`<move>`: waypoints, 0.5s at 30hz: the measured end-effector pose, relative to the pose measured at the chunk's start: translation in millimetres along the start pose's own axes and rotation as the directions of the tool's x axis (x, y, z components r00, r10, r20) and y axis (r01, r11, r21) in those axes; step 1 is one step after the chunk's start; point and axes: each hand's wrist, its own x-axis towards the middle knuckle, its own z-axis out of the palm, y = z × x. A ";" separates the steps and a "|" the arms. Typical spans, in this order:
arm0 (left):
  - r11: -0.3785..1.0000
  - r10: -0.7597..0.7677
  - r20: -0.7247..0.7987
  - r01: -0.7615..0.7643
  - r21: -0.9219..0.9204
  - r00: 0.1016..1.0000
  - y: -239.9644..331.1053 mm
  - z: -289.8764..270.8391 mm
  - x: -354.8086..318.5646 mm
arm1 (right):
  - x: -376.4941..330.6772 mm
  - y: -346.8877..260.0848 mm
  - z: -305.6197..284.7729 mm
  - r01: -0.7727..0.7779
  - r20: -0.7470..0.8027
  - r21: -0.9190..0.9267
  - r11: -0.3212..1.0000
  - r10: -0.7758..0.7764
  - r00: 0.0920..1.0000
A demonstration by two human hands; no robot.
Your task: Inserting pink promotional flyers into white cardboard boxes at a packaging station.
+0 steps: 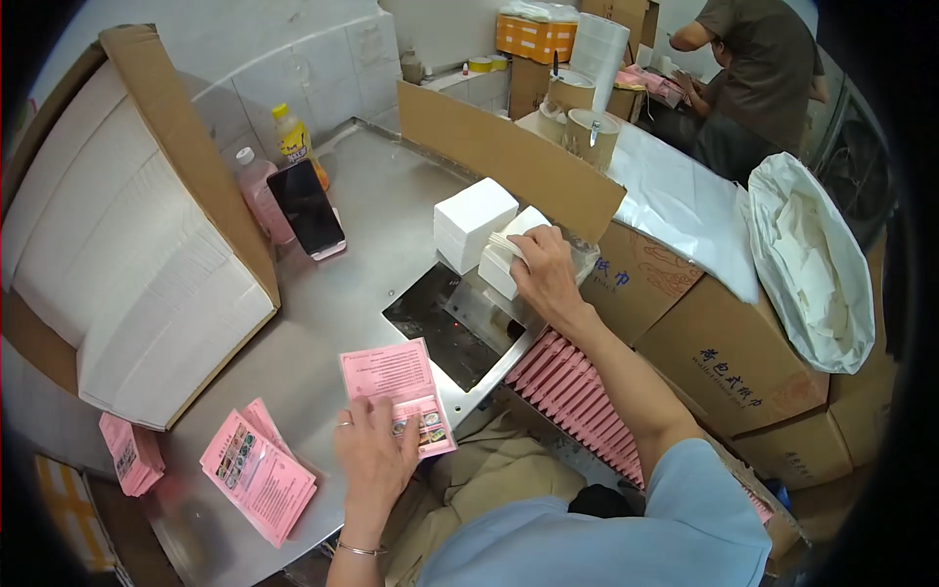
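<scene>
My left hand lies flat on a pink printed packet at the near edge of the steel table. My right hand reaches forward and grips a small stack of white tissues. A taller block of white tissues stands just to the left of that stack. Right behind both rises a brown cardboard flap. A dark square opening in the table sits between my two hands.
A big open carton of white tissue stacks fills the left. Pink packets lie at the near left, and a row of them stands at the right. A phone leans on bottles. Another person works at the far right beside brown cartons.
</scene>
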 end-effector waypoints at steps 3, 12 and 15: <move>0.990 0.102 0.037 -0.097 -0.101 0.994 11.2 3.9 -0.7 | -4.1 0.1 -6.6 0.062 -0.038 0.029 0.998 -0.061 0.997; 0.989 -0.055 0.174 0.077 -0.126 0.983 -2.0 -11.8 -18.5 | -96.2 -173.3 1.3 0.486 0.244 0.282 0.827 -0.552 0.798; 0.950 -0.076 0.121 0.109 -0.292 0.990 15.0 -5.6 -7.7 | -60.0 -165.8 57.4 0.195 0.568 0.245 0.950 -0.304 0.765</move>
